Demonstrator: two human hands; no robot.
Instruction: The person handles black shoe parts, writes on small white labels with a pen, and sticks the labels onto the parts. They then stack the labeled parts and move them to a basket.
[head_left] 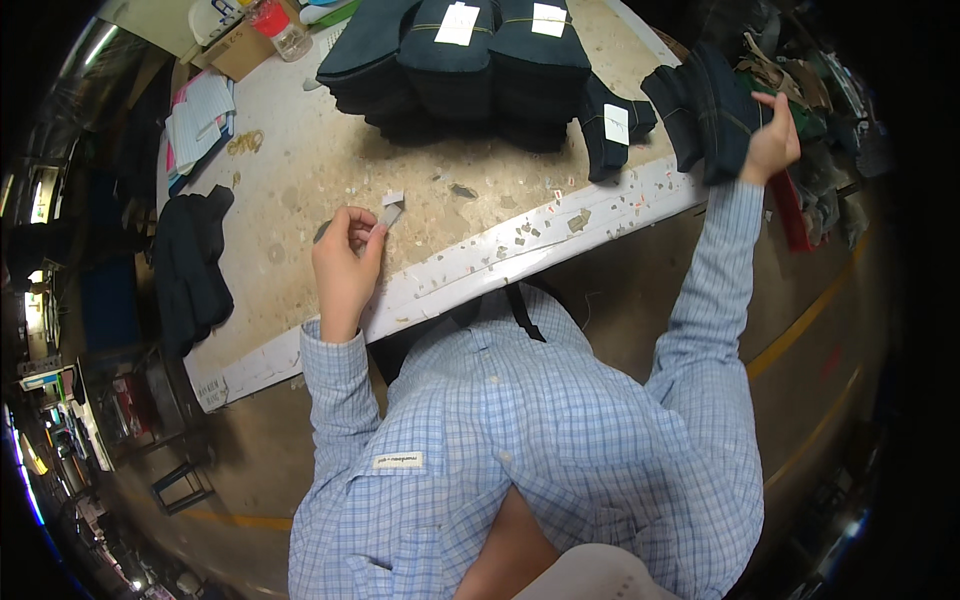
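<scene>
My left hand (346,258) is over the near part of the table, its thumb and fingers closed on a small folded grey-white strip (393,210). At the table's right end, my right hand (772,146) is against the outer side of a tied bundle of dark fabric pieces (722,112), its fingers bent toward it. Part of that grip is hidden by the bundle. Just left of it stand another dark bundle (672,112) and a smaller tied one with a white paper tag (616,124). Large stacks of dark cut fabric (447,75), tied and tagged, fill the table's far middle.
Fabric scraps (578,220) litter the worn table (290,170). Dark folded cloth (190,262) lies at its left edge, near papers (198,122) and rubber bands (245,142). A red-capped jar (280,32) and cardboard box (238,50) stand far left. Bags and scraps crowd beyond the right end.
</scene>
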